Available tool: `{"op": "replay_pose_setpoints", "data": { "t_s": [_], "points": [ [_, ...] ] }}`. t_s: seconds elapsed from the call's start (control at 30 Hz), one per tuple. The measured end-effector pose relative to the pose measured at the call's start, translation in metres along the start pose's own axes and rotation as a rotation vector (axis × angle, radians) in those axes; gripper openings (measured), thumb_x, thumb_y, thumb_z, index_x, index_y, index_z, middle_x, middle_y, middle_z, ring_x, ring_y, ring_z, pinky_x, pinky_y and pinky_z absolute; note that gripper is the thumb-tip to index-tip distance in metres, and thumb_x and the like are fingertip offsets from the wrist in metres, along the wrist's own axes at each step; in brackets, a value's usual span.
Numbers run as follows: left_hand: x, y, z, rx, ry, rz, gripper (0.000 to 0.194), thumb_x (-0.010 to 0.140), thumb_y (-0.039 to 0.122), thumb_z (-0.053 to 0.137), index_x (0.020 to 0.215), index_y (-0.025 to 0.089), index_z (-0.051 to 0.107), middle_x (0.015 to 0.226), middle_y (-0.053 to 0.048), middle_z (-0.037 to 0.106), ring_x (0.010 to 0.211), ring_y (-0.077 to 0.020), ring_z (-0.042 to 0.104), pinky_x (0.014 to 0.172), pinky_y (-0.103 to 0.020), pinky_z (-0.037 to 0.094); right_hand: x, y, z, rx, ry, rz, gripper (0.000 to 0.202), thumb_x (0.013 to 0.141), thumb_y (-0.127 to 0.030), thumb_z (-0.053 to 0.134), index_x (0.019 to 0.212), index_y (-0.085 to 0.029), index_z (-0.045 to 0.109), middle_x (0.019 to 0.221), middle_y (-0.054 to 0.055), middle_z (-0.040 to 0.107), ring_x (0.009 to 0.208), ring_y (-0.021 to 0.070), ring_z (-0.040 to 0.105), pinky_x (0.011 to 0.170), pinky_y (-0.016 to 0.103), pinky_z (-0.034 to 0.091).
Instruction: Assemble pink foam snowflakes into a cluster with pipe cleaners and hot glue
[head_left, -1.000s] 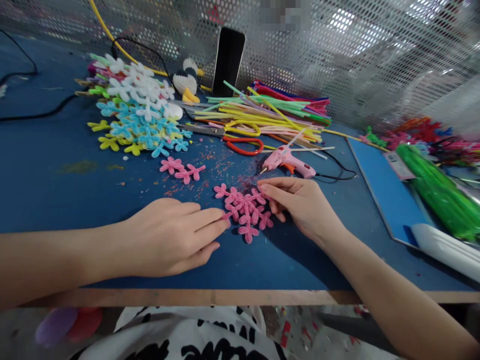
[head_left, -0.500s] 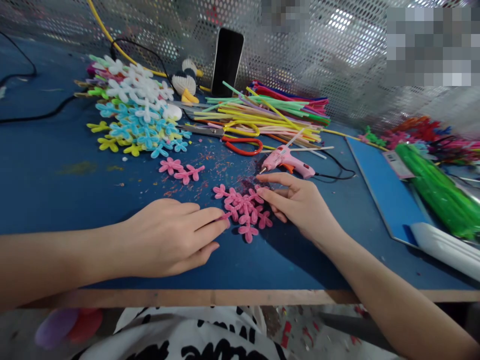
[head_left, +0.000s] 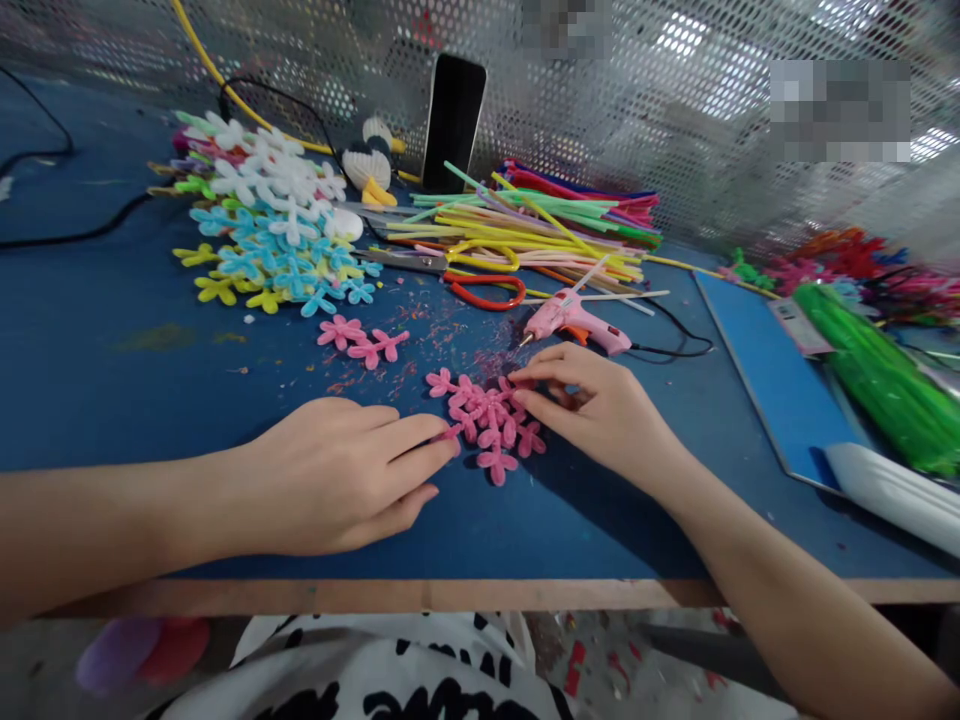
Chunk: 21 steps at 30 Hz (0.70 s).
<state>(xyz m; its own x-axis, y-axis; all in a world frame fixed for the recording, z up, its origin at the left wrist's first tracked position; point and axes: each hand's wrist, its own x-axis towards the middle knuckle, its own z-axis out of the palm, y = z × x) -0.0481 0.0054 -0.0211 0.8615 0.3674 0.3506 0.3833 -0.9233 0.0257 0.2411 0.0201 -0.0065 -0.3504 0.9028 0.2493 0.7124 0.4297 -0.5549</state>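
Note:
A pink pipe-cleaner snowflake [head_left: 491, 415] lies flat on the blue table, made of several looped branches. My left hand [head_left: 352, 475] pinches the tip of its left branch between thumb and fingers. On the other side, my right hand [head_left: 592, 400] has its thumb and index finger closed on the upper right branch. Two loose pink pipe-cleaner pieces [head_left: 364, 340] rest up and left of the snowflake. Just beyond my right hand lies a pink glue gun [head_left: 574, 318], its nozzle pointing left and down.
A pile of white, blue and yellow pipe-cleaner shapes [head_left: 270, 215] stands at back left. Scissors [head_left: 480, 275] lie before loose pipe cleaners [head_left: 525, 220]. A phone [head_left: 453, 120] leans on the mesh wall. At right are a blue board [head_left: 780, 380] and a green bundle [head_left: 874, 380].
My right index finger has come down from above the upper right branch and now closes toward the thumb on it. My left hand and the snowflake stay in place.

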Motion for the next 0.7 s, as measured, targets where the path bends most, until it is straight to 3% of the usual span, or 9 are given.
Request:
{"op": "replay_pose_setpoints", "data": {
  "t_s": [0.3, 0.7],
  "points": [
    [-0.0010, -0.0002, -0.0012, 0.051, -0.005, 0.028, 0.036, 0.100, 0.030, 0.045, 0.129, 0.017, 0.061, 0.123, -0.010, 0.070, 0.072, -0.0163, 0.067, 0.055, -0.028, 0.047, 0.0012, 0.0020, 0.0018, -0.019, -0.014, 0.013, 0.015, 0.090, -0.027, 0.068, 0.100, -0.023, 0.078, 0.101, 0.005, 0.069, 0.064, 0.0110, 0.057, 0.058, 0.028, 0.046],
    [0.0006, -0.0002, -0.0024, 0.065, -0.085, 0.044, 0.043, 0.100, 0.033, 0.045, 0.135, 0.014, 0.061, 0.131, -0.014, 0.068, 0.077, -0.0185, 0.066, 0.059, -0.030, 0.052, 0.0014, -0.0003, 0.0041, -0.027, -0.025, 0.004, 0.015, 0.093, -0.028, 0.063, 0.096, -0.024, 0.077, 0.104, 0.007, 0.070, 0.090, 0.0203, 0.067, 0.075, 0.033, 0.055]
  ]
}}
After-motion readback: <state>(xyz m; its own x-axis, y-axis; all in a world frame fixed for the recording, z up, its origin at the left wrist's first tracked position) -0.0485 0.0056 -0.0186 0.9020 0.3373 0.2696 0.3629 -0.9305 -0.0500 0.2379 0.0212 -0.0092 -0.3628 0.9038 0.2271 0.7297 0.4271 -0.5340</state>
